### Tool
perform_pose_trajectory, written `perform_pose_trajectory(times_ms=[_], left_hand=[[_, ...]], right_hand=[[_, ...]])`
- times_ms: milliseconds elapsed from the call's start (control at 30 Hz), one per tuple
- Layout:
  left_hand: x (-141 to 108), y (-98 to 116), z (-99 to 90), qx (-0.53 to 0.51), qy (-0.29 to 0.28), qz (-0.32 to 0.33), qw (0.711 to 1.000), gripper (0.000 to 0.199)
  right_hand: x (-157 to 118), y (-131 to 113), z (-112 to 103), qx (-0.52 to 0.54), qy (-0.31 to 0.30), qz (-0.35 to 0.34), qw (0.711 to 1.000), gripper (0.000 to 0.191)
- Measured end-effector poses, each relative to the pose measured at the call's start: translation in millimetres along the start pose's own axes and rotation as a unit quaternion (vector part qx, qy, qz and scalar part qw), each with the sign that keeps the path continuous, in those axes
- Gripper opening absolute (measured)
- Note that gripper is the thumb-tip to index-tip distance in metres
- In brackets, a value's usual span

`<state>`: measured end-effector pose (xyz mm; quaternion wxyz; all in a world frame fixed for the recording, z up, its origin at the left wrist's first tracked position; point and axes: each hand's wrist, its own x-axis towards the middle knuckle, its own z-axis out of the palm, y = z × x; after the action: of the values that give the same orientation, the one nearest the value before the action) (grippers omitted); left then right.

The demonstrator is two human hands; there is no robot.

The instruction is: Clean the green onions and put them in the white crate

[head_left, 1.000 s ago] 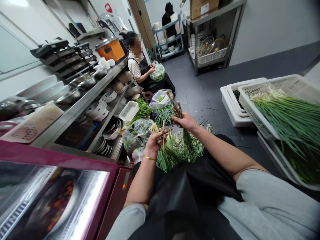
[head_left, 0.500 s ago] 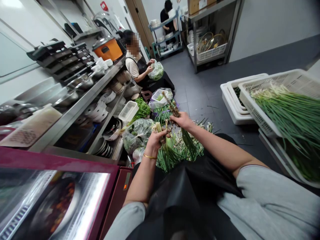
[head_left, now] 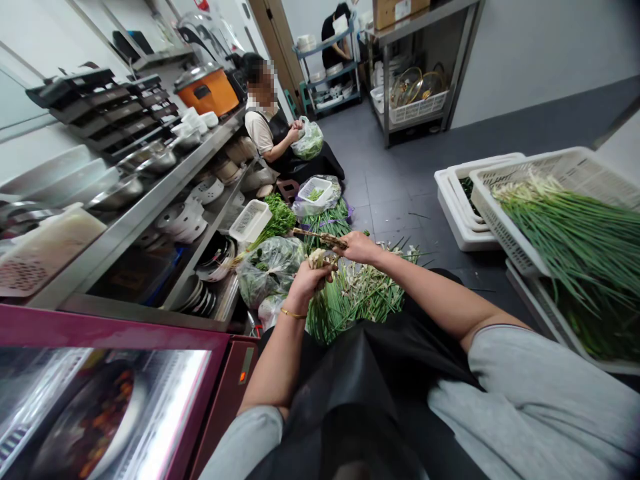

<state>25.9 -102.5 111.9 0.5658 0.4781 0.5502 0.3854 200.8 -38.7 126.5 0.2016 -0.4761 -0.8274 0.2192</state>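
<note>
1 head-worn view looks forward and down, close above both hands (head_left: 334,264).

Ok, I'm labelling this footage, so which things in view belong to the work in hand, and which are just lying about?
In the work:
pale-ended bunch, left hand
brown stalks, right hand
heap of greens below
crated green onions, probably

Lying about, apparently:
orange cooker
metal bowls
glass lids
cardboard box

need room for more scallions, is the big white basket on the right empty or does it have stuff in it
Not empty: green scallions lie in it.
</note>
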Motion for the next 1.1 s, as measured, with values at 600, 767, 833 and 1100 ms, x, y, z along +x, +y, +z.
perform_pose_trajectory(times_ms=[600,767,833,1100], left_hand=[[-2.7,-4.3,0.0,-0.234,0.078,0.104,0.964,0.047],[-4.0,-6.6,-17.6,-0.252,0.075,0.046,0.964,0.044],[-4.7,-9.1,-19.8,-0.222,0.061,0.035,0.972,0.042],[-8.5,-15.5,-6.7,-0.118,0.005,0.001,0.993,0.040]], right_hand=[[-8.2,-12.2,39.5,0.461,-0.005,0.106,0.881,0.046],[-1.9,20.2,26.2,0.311,0.034,0.086,0.946,0.027],[3.3,28.2,20.8,0.206,0.099,0.087,0.970,0.021],[9.7,-17.4,32.3,0.375,-0.037,-0.048,0.925,0.028]])
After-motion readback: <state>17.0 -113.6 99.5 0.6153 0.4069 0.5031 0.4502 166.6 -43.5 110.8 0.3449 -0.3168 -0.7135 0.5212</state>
